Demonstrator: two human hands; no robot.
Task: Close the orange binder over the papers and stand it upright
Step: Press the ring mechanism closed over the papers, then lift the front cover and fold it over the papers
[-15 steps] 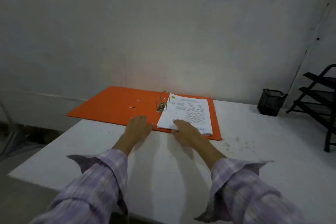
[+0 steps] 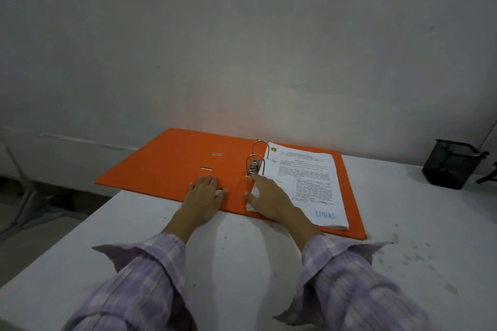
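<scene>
The orange binder (image 2: 172, 161) lies open and flat on the white table (image 2: 242, 263), its left cover reaching past the table's left edge. A stack of printed papers (image 2: 309, 177) sits on its right half, threaded on the metal rings (image 2: 255, 158). My left hand (image 2: 204, 196) rests flat, fingers spread, on the binder's near edge just left of the spine. My right hand (image 2: 271, 199) lies flat on the near left corner of the papers, fingers pointing at the ring lever. Neither hand grips anything.
A black mesh pen holder (image 2: 451, 164) stands at the back right of the table. The grey wall rises directly behind the binder. The floor drops away on the left, beyond the table's left edge.
Both hands slid forward onto the binder: the left from the table edge onto the orange cover, the right further up the papers toward the rings.
</scene>
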